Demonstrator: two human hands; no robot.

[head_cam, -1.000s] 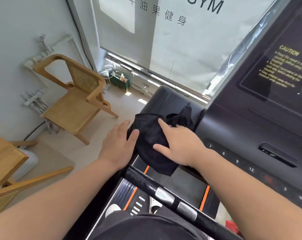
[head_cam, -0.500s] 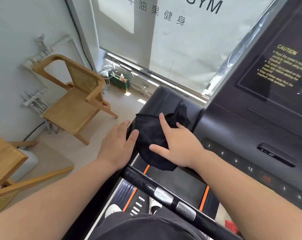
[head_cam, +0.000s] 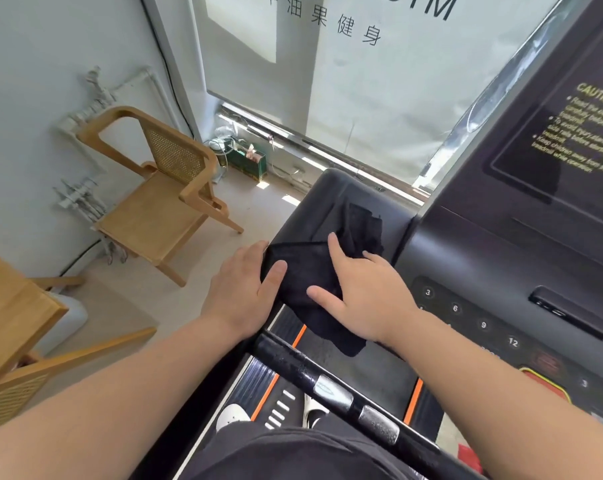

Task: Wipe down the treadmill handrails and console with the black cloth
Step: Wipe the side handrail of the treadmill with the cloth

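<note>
The black cloth (head_cam: 303, 275) lies spread over the treadmill's left console wing (head_cam: 331, 195), its lower corner hanging off the near edge. My right hand (head_cam: 365, 296) presses flat on the cloth with fingers spread. My left hand (head_cam: 241, 289) rests on the wing's left edge, its thumb on the cloth's left side. The console (head_cam: 500, 258) with numbered buttons and a dark screen rises at the right. A black crossbar handrail (head_cam: 327, 386) with metal sensor plates runs across below my hands.
A wooden cane-back chair (head_cam: 161, 188) stands on the floor at left, by the wall. A wooden table (head_cam: 12, 313) and a second chair sit at the lower left. A window blind (head_cam: 362, 81) hangs behind the treadmill. My shoes show on the belt below.
My right hand has slid the cloth slightly forward and left over the wing, and the cloth lies flatter. The left hand has stayed on the edge.
</note>
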